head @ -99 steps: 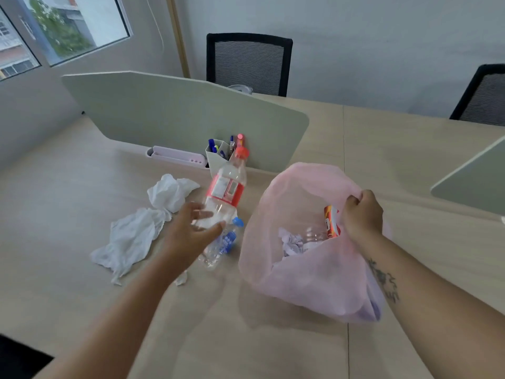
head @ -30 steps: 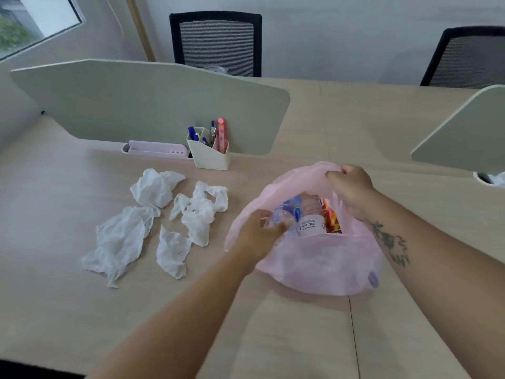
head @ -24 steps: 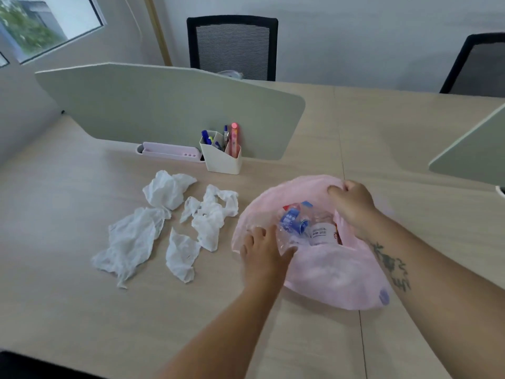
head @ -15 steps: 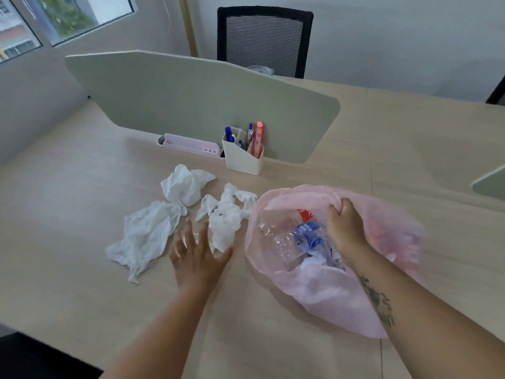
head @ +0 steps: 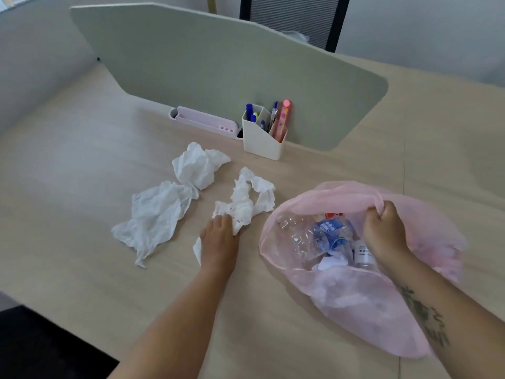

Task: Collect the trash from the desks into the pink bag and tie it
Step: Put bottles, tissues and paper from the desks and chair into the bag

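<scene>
Head cam: looking down on tabletop (head: 82,160), both bare hands in shot
L hand (head: 218,242): fingers curled into nearest tissue wad (head: 246,203), clamped on it, mid-tabletop, just left of bag
R hand (head: 384,233): fist bunched on far rim of pink bag (head: 355,296), gripping the film, mouth held open
Bag spot: lying toward near-right edge of tabletop
Inside bag: crushed clear bottles (head: 328,236) w/ blue label, small white-labelled one, paper scraps
Loose tissues: flat sheet (head: 155,212) & balled sheet (head: 196,168) further left, touching each other
Far side: grey divider (head: 218,64), w/ white pen pot (head: 262,143) & pink tray (head: 205,123) at its foot
</scene>
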